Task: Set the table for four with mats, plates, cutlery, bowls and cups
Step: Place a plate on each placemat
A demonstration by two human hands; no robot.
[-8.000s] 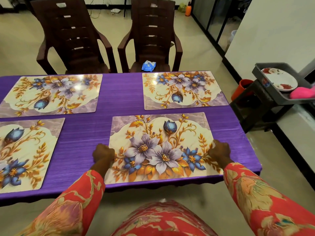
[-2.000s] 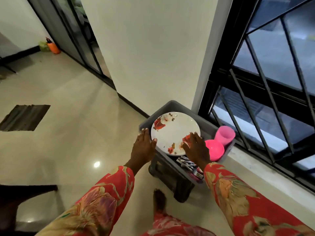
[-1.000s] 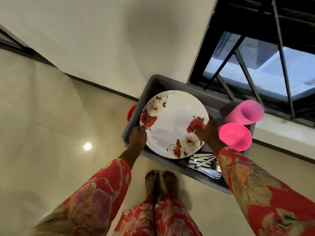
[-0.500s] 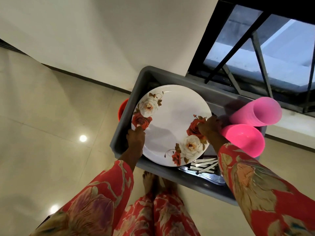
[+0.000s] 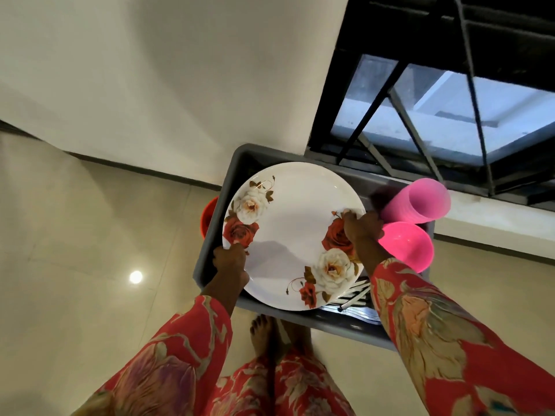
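Note:
A white plate with red and white roses (image 5: 295, 232) is over the grey bin (image 5: 345, 324), tilted toward me. My left hand (image 5: 229, 262) grips its lower left rim and my right hand (image 5: 362, 228) grips its right rim. Whether more plates lie stacked under it is hidden. To the right in the bin stand a stack of pale pink cups (image 5: 420, 202) and bright pink bowls (image 5: 407, 246). Cutlery (image 5: 356, 297) lies in the bin below the plate, partly covered by it and my right sleeve.
The bin stands against a white wall (image 5: 180, 70) and a black barred window (image 5: 435, 100). A red bucket (image 5: 207, 216) peeks out left of the bin. My bare feet (image 5: 264, 331) are on the glossy tiled floor just in front of it.
I turned from the table with its mats to the bin. Both hands took hold of the rose plate, and over the last second it has come up closer to me.

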